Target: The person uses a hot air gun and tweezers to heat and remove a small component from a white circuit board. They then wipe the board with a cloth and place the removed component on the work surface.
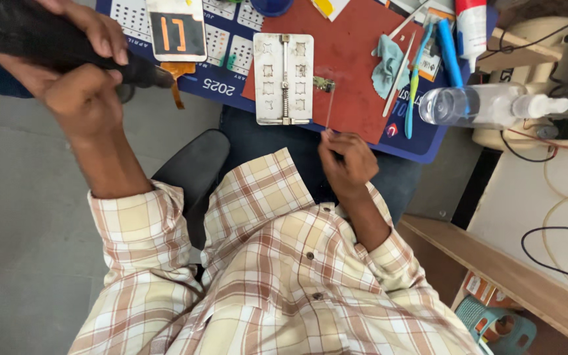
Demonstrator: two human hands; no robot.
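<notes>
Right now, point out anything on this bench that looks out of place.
The clear bottle lies on its side at the right end of the blue mat, partly past its edge, where it could roll. An orange ribbon hangs loose from the small screen. Otherwise, nothing stands out.

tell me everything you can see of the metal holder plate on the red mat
The metal holder plate is a flat, pale grey rectangle lying on the red mat, its long side running away from the person. A threaded rod with a spring runs down its middle, ending in a cross bar at each end. Two columns of small notched square cut-outs flank the rod. It holds nothing and no hand touches it. A small circuit part, gripped by thin tweezers in the right hand, sits just beside its right edge.
</notes>
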